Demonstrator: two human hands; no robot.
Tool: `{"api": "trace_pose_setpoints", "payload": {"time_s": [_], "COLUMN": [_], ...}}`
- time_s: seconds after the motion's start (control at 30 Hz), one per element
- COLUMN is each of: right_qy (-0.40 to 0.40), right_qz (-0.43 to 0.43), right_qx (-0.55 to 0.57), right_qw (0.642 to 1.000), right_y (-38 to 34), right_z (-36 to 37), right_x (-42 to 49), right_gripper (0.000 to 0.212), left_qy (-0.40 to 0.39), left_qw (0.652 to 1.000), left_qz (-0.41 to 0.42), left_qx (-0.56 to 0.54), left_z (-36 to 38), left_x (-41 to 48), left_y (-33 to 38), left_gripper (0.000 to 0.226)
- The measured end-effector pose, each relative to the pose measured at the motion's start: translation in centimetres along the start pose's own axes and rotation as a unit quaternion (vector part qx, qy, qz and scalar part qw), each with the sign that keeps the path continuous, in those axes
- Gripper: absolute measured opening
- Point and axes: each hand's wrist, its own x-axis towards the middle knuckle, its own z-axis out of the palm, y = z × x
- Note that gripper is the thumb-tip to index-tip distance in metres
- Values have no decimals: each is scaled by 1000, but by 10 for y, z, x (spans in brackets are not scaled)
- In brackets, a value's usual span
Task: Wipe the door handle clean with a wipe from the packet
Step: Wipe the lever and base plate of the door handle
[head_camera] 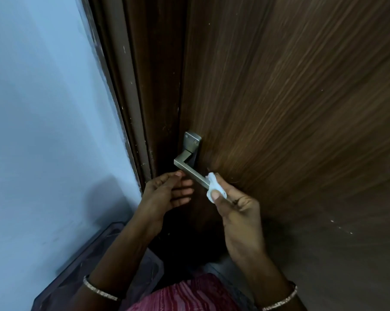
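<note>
A brushed-metal lever door handle (189,170) sticks out from a dark wooden door (290,97), its square plate (192,140) above. My right hand (236,209) pinches a small crumpled white wipe (214,187) around the free end of the lever. My left hand (167,194) hovers just left of the lever with fingers spread, its fingertips near the lever's underside, holding nothing. The packet of wipes is not in view.
A pale blue wall (50,131) fills the left side, meeting the brown door frame (131,108). A translucent dark plastic bin (95,265) stands on the floor under my left forearm. Pink striped cloth (189,295) shows at the bottom.
</note>
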Motion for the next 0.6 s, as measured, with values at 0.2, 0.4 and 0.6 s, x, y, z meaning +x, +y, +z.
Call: {"api": "trace_pose_setpoints", "payload": {"time_s": [0.2, 0.4, 0.6], "right_qy": [35, 21, -1], "right_qz": [4, 76, -219], "right_qx": [3, 61, -381], "right_qw": [999, 995, 898], "right_y": [10, 9, -11], "right_z": [5, -7, -9], "right_x": [7, 14, 16], "right_gripper": [32, 19, 32], "left_qy": [6, 1, 8], "left_qw": [1000, 1000, 1000], "left_qz": [-7, -19, -22], "left_qx": [9, 13, 14], "left_z": [-1, -1, 1], "left_x": [2, 2, 0], "left_y": [-1, -3, -4], "left_gripper": [19, 20, 20]}}
